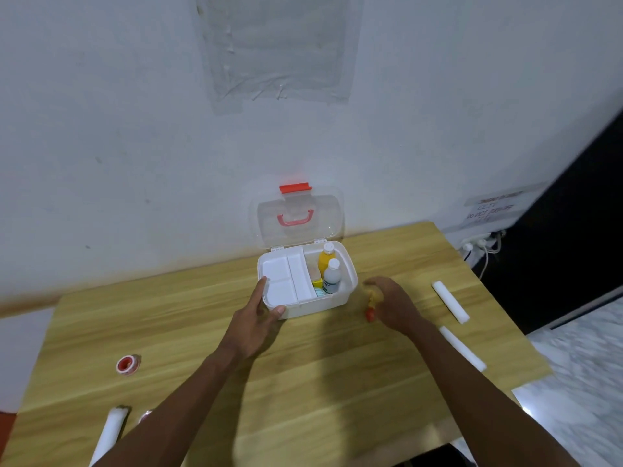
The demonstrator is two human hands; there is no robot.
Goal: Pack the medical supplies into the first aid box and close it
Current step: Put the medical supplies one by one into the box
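The white first aid box (349, 288) stands open at the table's far middle, its clear lid (298, 217) with red latch and handle upright against the wall. Inside, a white tray (286, 279) fills the left part; a yellow bottle (326, 259) and a white-capped bottle (332, 276) stand in the right part with small packets below. My left hand (259, 323) grips the box's front left corner. My right hand (392, 303) is just right of the box, closed around a small yellow item with a red end (371, 306), blurred.
Two white rolls (450, 301) (463, 348) lie near the table's right edge. A red-and-white tape roll (127, 364) sits at the left, another white roll (109, 433) at the near left. The wooden table (320, 382) meets the wall behind. Plugs and cables hang at right.
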